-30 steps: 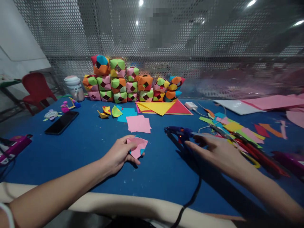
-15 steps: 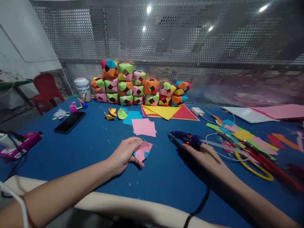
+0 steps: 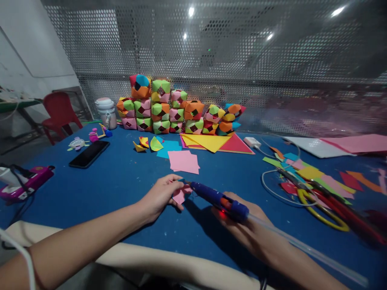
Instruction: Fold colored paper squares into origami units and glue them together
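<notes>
My left hand [image 3: 167,192] pinches a small folded piece of pink and blue paper [image 3: 179,196] over the blue table [image 3: 127,189]. A blue hot glue gun [image 3: 217,198] is gripped in my right hand [image 3: 242,225], a clear glue stick [image 3: 311,245] sticking out of its back and a red light glowing on its side. The gun's nozzle is at the upper edge of the folded paper; whether it touches I cannot tell. Just beyond my left hand lie pink paper squares [image 3: 184,162] and blue paper squares [image 3: 169,148].
Stacked folded-paper cubes [image 3: 161,108] stand along the back by the perforated metal screen [image 3: 193,52]. Scissors with a yellow handle [image 3: 323,213], paper scraps [image 3: 311,171] and a white cable are on the right. A phone [image 3: 90,154] and a purple power strip [image 3: 28,183] lie left.
My right hand has brought the glue gun left and nearer, its nozzle now at the folded paper. My left hand has tilted the paper slightly and otherwise stays in place.
</notes>
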Tool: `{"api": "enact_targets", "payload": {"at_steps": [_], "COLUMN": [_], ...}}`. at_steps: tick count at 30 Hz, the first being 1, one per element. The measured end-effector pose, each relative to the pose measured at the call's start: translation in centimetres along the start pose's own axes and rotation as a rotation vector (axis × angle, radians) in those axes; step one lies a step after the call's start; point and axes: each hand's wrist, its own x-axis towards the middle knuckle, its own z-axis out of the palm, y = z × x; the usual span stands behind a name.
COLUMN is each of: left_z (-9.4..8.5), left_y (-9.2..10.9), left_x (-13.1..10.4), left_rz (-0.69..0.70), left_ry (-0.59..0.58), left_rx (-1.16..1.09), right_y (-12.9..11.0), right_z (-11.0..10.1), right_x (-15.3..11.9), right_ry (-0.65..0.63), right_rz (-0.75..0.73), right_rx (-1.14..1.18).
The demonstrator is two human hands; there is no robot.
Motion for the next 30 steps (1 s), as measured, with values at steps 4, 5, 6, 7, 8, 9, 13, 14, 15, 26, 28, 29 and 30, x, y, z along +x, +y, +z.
{"api": "enact_targets", "payload": {"at_steps": [4,5,6,7,8,9,13,14,15,26,28,29,30], "left_z": [0.2,0.2,0.2,0.2,0.2,0.1,0.1,0.1,0.1,0.1,0.1,0.1,0.0], "left_y": [-0.1,-0.1,-0.1,-0.1,-0.1,-0.1,-0.2,-0.2,-0.2,-0.1,-0.1,-0.1,-0.1], "left_x": [0.0,0.0,0.0,0.0,0.0,0.0,0.1,0.1,0.1,0.1,0.1,0.1,0.1], "left_rz": [0.007,0.012,0.017,0.02,0.022,0.022,0.016,0.014,0.015,0.017,0.022,0.022,0.02], "left_ry": [-0.006,-0.006,-0.006,-0.005,-0.004,-0.002,0.0,-0.002,-0.003,0.004,0.002,0.001,-0.002], "left_rx": [0.043,0.052,0.062,0.07,0.077,0.082,0.091,0.093,0.095,0.11,0.101,0.096,0.093], "right_y": [-0.8,-0.8,-0.8,-0.7,-0.5,-0.4,0.0,0.0,0.1,0.2,0.2,0.2,0.2], "right_z": [-0.2,-0.2,-0.1,0.0,0.1,0.2,0.4,0.4,0.4,0.4,0.4,0.3,0.3], "right_x": [0.6,0.6,0.6,0.6,0.5,0.4,0.3,0.3,0.3,0.2,0.2,0.2,0.2], "right_ry": [-0.081,-0.076,-0.068,-0.057,-0.05,-0.046,-0.052,-0.06,-0.068,-0.08,-0.07,-0.073,-0.08], "right_rz": [-0.124,-0.151,-0.175,-0.195,-0.213,-0.228,-0.251,-0.253,-0.252,-0.227,-0.227,-0.229,-0.233], "right_rx": [-0.129,-0.162,-0.186,-0.206,-0.221,-0.233,-0.251,-0.252,-0.254,-0.289,-0.287,-0.281,-0.276]}}
